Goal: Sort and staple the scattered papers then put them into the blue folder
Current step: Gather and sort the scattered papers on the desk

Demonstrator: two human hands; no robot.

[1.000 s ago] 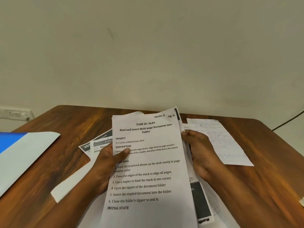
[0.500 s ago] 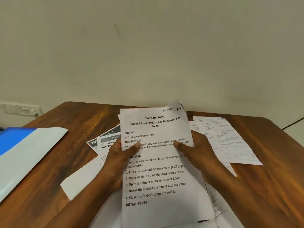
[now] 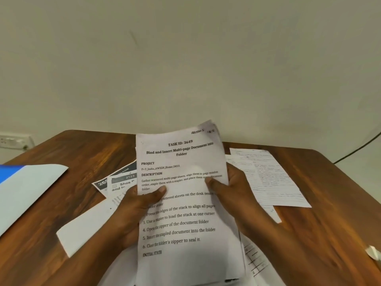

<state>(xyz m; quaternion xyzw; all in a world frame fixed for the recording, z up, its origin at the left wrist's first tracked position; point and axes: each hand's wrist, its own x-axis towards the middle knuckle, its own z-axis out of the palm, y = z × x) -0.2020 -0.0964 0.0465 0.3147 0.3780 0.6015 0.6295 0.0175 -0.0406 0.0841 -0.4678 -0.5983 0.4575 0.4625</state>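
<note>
Both hands hold the stack of papers (image 3: pixel 185 203) upright above the table (image 3: pixel 329 213); left hand (image 3: pixel 134 213) and right hand (image 3: pixel 237 195) pinch its sides, thumbs in front; loose sheets (image 3: pixel 268 176) lie scattered beneath; the blue folder (image 3: pixel 10 172) sits far left, seemingly under a pale cover; uneven edges could staple crooked if the stack slips.

— What's behind it all?
— A plain cream wall (image 3: pixel 185 58), evenly lit, with a white socket strip (image 3: pixel 14 142) low on the left.
— And below?
— A brown wood-grain surface (image 3: pixel 329 223) with rounded corners; a dark cable (image 3: pixel 358 148) hangs at right.
</note>
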